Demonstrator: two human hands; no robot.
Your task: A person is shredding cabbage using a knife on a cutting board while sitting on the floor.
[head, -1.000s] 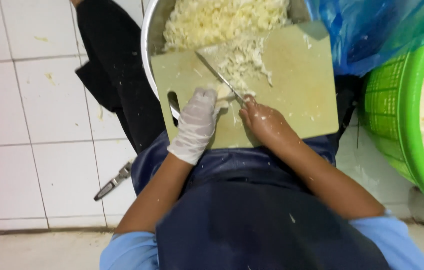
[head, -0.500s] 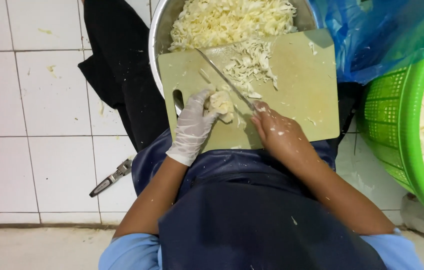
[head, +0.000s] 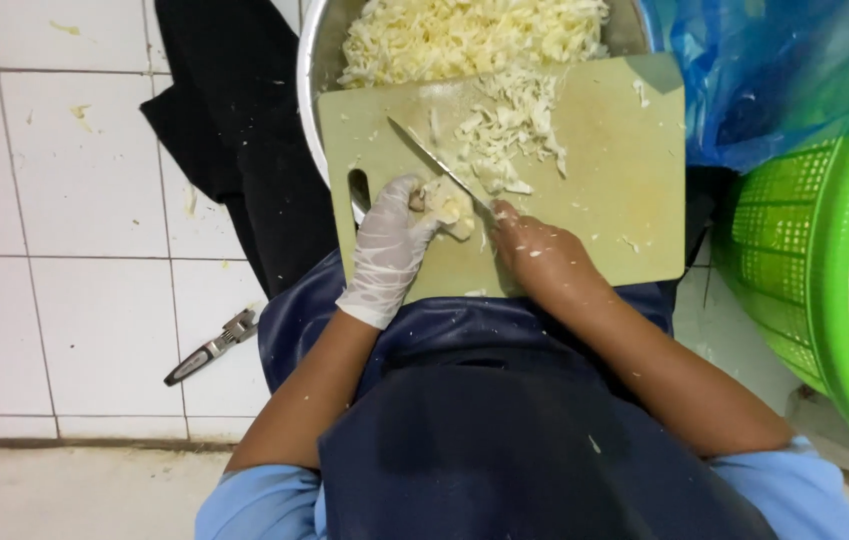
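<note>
One blue plastic bag (head: 794, 70), upper right

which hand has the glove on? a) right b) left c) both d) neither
b: the left hand wears a thin whitish glove and presses the cabbage piece on the cutting board, while the bare right hand holds the knife.

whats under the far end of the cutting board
A metal bowl heaped with shredded cabbage; the cutting board rests over its near rim. The bowl's near part is hidden beneath the board.
</note>
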